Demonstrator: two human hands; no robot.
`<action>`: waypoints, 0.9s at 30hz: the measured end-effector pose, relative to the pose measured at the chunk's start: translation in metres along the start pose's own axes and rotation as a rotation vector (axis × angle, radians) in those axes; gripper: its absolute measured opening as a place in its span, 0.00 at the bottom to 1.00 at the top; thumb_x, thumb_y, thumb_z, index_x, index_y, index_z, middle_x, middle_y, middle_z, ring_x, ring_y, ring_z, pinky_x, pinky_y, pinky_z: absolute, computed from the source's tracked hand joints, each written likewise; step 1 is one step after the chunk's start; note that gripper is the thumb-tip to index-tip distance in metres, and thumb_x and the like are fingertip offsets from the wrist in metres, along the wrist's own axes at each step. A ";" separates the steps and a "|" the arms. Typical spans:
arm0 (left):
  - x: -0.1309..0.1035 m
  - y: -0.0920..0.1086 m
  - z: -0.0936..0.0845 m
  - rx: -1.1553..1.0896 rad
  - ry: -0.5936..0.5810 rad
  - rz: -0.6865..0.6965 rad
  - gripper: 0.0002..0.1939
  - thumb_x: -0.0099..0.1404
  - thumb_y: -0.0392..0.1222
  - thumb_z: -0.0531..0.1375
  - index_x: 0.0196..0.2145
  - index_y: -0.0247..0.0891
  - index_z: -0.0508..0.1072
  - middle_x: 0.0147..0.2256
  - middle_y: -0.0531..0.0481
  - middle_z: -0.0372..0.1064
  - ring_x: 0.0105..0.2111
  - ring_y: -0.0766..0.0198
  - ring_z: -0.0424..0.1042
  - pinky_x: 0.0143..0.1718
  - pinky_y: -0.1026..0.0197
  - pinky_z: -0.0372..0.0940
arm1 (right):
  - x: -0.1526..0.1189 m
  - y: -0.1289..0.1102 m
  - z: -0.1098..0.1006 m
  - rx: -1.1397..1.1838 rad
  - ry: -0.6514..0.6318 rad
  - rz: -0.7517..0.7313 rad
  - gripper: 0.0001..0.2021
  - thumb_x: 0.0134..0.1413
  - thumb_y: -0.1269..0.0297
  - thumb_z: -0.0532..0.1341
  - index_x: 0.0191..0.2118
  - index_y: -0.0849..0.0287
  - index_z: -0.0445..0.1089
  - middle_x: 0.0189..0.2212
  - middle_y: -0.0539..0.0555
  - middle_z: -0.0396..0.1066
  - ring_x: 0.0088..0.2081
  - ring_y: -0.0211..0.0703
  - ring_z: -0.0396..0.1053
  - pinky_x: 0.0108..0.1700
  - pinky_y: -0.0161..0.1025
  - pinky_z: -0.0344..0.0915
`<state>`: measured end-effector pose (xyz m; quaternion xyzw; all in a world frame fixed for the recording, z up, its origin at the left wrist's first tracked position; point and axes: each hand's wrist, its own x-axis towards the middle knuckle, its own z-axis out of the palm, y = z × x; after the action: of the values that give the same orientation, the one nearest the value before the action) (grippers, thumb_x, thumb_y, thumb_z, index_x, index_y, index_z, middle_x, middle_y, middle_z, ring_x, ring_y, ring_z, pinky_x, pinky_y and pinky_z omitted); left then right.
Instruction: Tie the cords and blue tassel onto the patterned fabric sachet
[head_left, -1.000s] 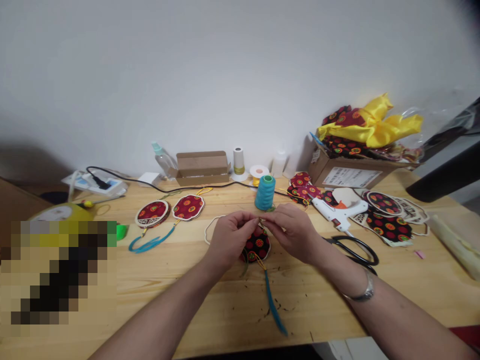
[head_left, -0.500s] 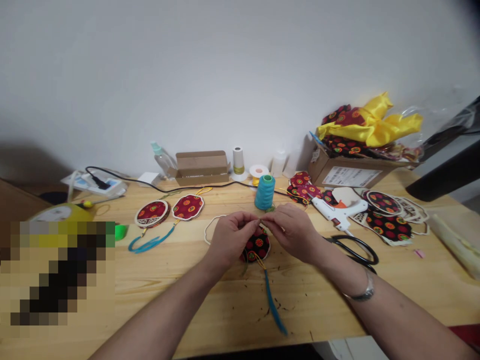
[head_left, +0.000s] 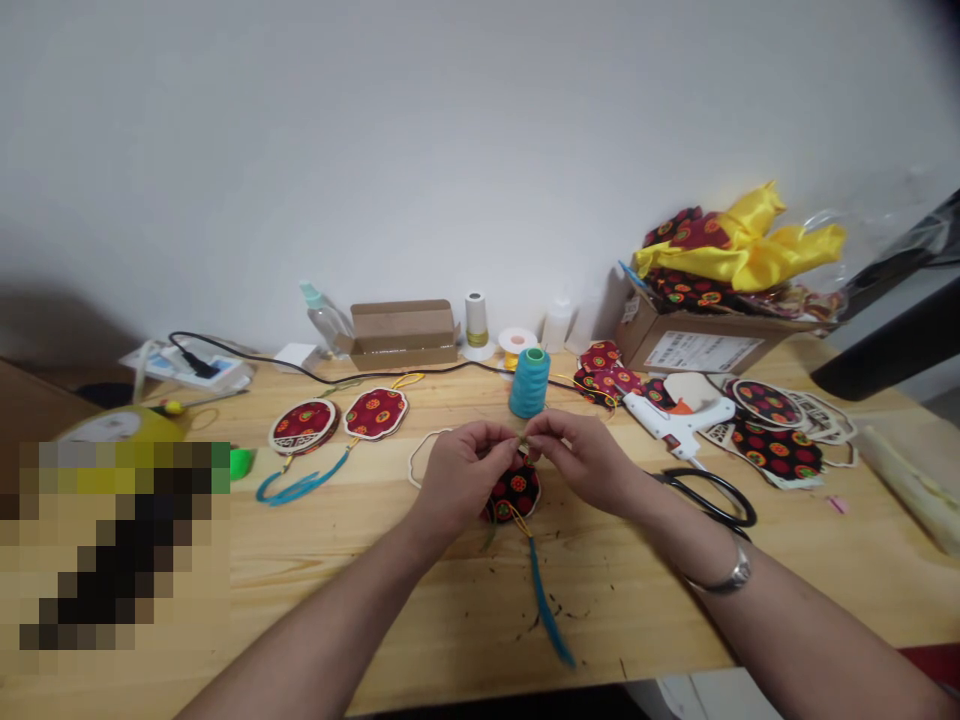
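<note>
My left hand [head_left: 466,472] and my right hand [head_left: 583,462] meet fingertip to fingertip in the middle of the table. Both are closed in a pinch on a thin, greenish cord [head_left: 523,443] whose details are mostly hidden. Just below the fingers lies a round fabric pendant [head_left: 517,490], black with red and orange flowers, partly covered by my left hand. From its yellow loop a blue tassel [head_left: 549,612] trails towards the table's front edge. A pale scalloped wooden frame [head_left: 415,458] shows beside my left hand. Behind the hands stands a cone of blue thread [head_left: 530,383].
Two finished-looking pendants, a round one [head_left: 304,427] and a scalloped one [head_left: 376,415], lie at left. On the right are a white glue gun [head_left: 679,425], black-handled scissors [head_left: 712,498] and fabric pieces [head_left: 776,450]. A cardboard box [head_left: 705,340] of cloth stands behind them.
My right hand's fingers have turned and curled inwards, thumb now visible at the cord. My left hand has stayed almost in place, and the pendant lies as before.
</note>
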<state>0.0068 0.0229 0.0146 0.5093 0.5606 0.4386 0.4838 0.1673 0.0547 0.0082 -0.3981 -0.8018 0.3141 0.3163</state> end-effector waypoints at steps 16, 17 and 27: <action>-0.001 -0.002 0.000 -0.016 -0.015 0.030 0.08 0.55 0.41 0.59 0.31 0.37 0.77 0.24 0.52 0.73 0.23 0.67 0.70 0.27 0.66 0.65 | 0.001 0.000 0.003 0.209 -0.011 0.088 0.06 0.53 0.70 0.55 0.29 0.60 0.69 0.24 0.50 0.71 0.27 0.37 0.67 0.31 0.34 0.64; -0.001 -0.002 0.000 -0.011 -0.016 0.037 0.09 0.55 0.41 0.59 0.33 0.37 0.77 0.24 0.52 0.73 0.24 0.66 0.70 0.28 0.66 0.65 | 0.001 0.001 0.003 0.206 -0.011 0.091 0.06 0.53 0.70 0.55 0.29 0.60 0.69 0.24 0.50 0.71 0.27 0.37 0.67 0.31 0.34 0.64; -0.005 -0.004 -0.003 0.414 0.058 0.358 0.10 0.60 0.38 0.55 0.33 0.42 0.77 0.31 0.52 0.77 0.32 0.63 0.72 0.34 0.65 0.64 | 0.001 0.000 0.002 0.199 0.005 0.086 0.06 0.52 0.71 0.56 0.28 0.60 0.69 0.23 0.49 0.71 0.26 0.36 0.68 0.30 0.33 0.64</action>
<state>0.0039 0.0176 0.0117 0.6756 0.5530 0.4074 0.2680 0.1649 0.0554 0.0070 -0.3997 -0.7480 0.4044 0.3425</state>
